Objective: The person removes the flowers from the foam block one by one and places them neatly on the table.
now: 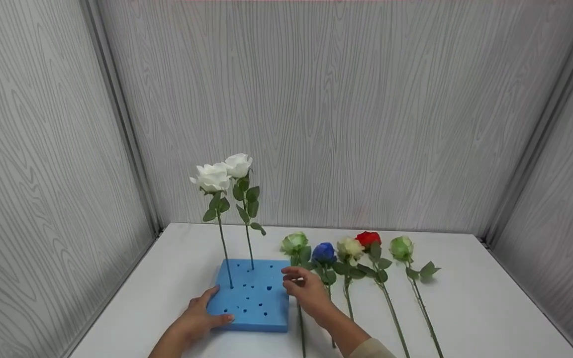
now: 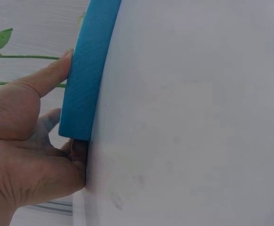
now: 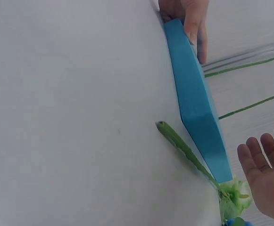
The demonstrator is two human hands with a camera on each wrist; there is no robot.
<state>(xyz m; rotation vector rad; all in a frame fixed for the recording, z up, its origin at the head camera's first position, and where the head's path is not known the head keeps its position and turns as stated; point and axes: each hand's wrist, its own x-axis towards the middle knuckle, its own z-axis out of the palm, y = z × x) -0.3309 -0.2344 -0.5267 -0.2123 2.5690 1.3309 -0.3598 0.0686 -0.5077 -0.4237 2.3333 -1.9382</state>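
A blue foam block [image 1: 277,304] dotted with holes lies on the white table. Two white roses stand upright in it, one [image 1: 213,178] in a hole near the left edge and another [image 1: 238,165] farther back. My left hand [image 1: 193,318] grips the block's front left corner, thumb on top and fingers along the left side. Above the block's right edge, my right hand [image 1: 310,293] hovers with loosely bent fingers and nothing in them; its spread fingers show in the right wrist view. Just right of the block lies a pale green rose [image 1: 294,242], its stem passing under that hand.
More roses lie in a row to the right: a blue rose [image 1: 324,252], a cream rose [image 1: 350,248], a red rose [image 1: 369,238] and another green rose [image 1: 402,247]. Their stems point toward the front. Grey wood-patterned panels [image 1: 346,114] enclose the table at the back and sides.
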